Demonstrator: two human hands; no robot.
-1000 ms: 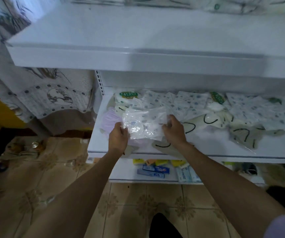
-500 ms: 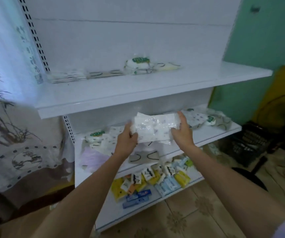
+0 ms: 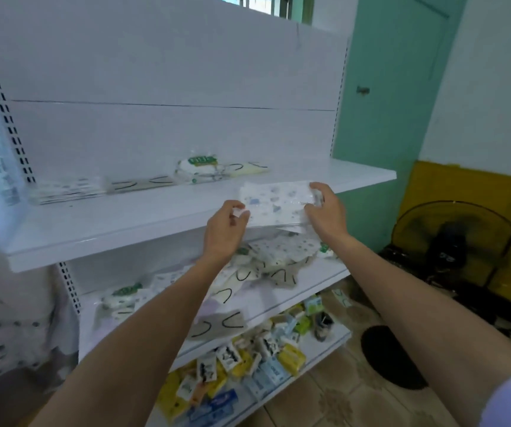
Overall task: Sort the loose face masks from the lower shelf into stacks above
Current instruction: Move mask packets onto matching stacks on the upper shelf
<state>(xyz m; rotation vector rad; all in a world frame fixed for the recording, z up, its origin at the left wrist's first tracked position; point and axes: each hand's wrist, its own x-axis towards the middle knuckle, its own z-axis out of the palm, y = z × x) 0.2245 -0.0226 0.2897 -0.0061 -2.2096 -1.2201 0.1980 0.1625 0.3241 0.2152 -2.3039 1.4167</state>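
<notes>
Head view: both forearms reach forward to a white shelving unit. The left hand (image 3: 225, 229) pinches the left edge of a patterned mask packet (image 3: 274, 204) between thumb and curled fingers; the right hand (image 3: 325, 214) grasps its right edge, fingers curled over the top. The packet is held roughly flat at the front edge of the upper shelf (image 3: 125, 223); whether it touches the shelf cannot be told. Along the back of that shelf lie a patterned stack (image 3: 66, 189), just beside it a stack with black ear loops (image 3: 143, 183), and further right a green-labelled pack (image 3: 198, 169). On the lower shelf (image 3: 319, 285), a pile of loose masks (image 3: 266, 266) lies spread and overlapping. The bottom shelf (image 3: 331, 343) carries small yellow, white and blue boxes (image 3: 248, 365). To the right stand a teal door (image 3: 396, 87) and a floor fan (image 3: 457, 241).
</notes>
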